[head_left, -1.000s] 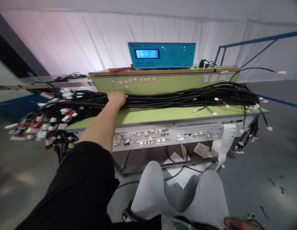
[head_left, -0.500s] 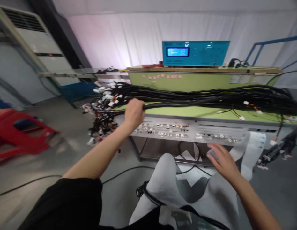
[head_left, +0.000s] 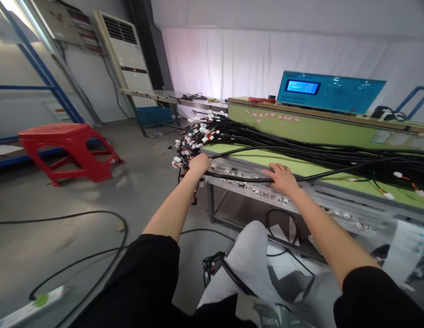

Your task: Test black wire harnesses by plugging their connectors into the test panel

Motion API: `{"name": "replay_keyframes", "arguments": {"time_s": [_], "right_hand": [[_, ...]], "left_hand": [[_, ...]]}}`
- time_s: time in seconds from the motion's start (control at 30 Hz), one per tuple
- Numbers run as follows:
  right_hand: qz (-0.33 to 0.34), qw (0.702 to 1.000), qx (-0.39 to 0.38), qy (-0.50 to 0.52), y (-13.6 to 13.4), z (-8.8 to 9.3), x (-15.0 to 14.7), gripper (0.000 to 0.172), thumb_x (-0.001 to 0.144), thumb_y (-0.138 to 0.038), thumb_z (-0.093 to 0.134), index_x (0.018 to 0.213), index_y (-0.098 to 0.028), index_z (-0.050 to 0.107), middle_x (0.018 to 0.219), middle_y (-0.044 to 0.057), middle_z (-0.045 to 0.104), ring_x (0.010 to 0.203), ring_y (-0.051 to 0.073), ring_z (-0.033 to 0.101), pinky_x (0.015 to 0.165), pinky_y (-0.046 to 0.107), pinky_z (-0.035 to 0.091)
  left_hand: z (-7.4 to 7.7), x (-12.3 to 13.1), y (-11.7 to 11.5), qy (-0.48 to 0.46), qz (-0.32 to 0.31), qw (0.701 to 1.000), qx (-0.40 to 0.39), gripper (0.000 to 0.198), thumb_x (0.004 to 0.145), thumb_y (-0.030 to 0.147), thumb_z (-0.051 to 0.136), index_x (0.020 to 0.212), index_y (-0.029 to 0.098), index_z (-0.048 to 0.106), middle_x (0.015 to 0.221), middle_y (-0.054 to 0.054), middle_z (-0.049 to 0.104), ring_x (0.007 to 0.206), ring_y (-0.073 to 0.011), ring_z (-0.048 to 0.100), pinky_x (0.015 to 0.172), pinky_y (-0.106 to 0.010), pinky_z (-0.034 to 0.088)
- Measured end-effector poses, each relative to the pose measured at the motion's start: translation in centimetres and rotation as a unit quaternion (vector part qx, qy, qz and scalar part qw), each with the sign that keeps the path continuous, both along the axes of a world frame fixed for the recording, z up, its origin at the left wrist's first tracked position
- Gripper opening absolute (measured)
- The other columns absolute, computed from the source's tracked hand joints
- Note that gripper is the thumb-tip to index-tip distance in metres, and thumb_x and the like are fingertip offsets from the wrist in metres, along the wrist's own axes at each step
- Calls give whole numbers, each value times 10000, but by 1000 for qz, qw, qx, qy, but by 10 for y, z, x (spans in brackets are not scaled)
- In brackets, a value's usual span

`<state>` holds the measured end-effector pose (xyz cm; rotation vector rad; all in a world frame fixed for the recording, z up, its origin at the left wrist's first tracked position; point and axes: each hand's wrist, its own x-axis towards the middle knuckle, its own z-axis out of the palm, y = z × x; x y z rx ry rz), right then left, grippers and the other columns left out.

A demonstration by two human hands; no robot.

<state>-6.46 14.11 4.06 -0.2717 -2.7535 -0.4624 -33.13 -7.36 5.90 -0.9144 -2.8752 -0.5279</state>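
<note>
My left hand (head_left: pixel 200 165) is closed around a black cable harness (head_left: pixel 239 179) near its connector end, at the bench's left front corner. My right hand (head_left: pixel 282 179) is on the same cable farther right, its fingers bent over it, and the cable comes out again beyond the hand. Between my hands the cable hangs slightly slack in front of the bench edge. Behind it lies a thick bundle of black cable harnesses (head_left: pixel 300 148). Their white connectors (head_left: pixel 206 130) cluster at the left end, beside my left hand.
A grey rail with small white sockets (head_left: pixel 256 191) runs along the bench front. A blue tester with a lit screen (head_left: pixel 334 93) stands on the raised shelf. White labels (head_left: pixel 403 250) hang at right. A red stool (head_left: pixel 66 152) and a power strip (head_left: pixel 37 307) are on the floor.
My right hand has risen from below the bench edge onto the cable. The small grey item it held no longer shows. The cable has come forward, and the view has turned left.
</note>
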Motion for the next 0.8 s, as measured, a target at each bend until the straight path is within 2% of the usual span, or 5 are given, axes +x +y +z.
{"name": "replay_keyframes", "arguments": {"time_s": [0.17,0.33,0.47,0.57,0.8], "right_hand": [[-3,1000,17,-11,-3,-5,2,312,828,-244,578,1131,-243,652,1415,118,375,1274,326,317,996,469,288],[-7,1000,9,-14,-1,-6,2,272,833,-218,547,1062,-244,691,1392,129,406,1255,336,339,990,495,280],[30,999,-7,-21,3,-6,6,265,804,-193,566,1011,-263,715,1470,96,339,1330,307,279,1044,478,249],[61,997,-16,-31,8,-7,9,262,785,-184,578,990,-263,721,1513,61,299,1385,282,224,1116,477,154],[120,990,-66,-27,12,-11,13,252,786,-212,575,989,-264,715,1517,26,338,1405,275,220,1148,504,107]], "left_hand": [[-30,-35,-4,-23,10,997,-67,533,636,235,691,1139,85,594,1027,-217,655,989,-313,617,833,-377,468],[-77,-19,-5,-59,-70,993,-73,343,751,273,569,1052,140,665,973,-105,683,945,-240,619,801,-299,455],[-73,-27,-30,3,-69,996,57,345,826,298,484,1107,161,632,1118,-103,661,1061,-241,587,890,-286,439],[-25,-39,-47,130,-50,977,164,325,867,321,430,1095,184,617,1162,-114,631,1115,-255,543,957,-334,412],[169,-57,6,357,-110,903,214,384,956,260,393,1120,-63,520,1123,-160,555,1188,-290,457,992,-462,307]]}}
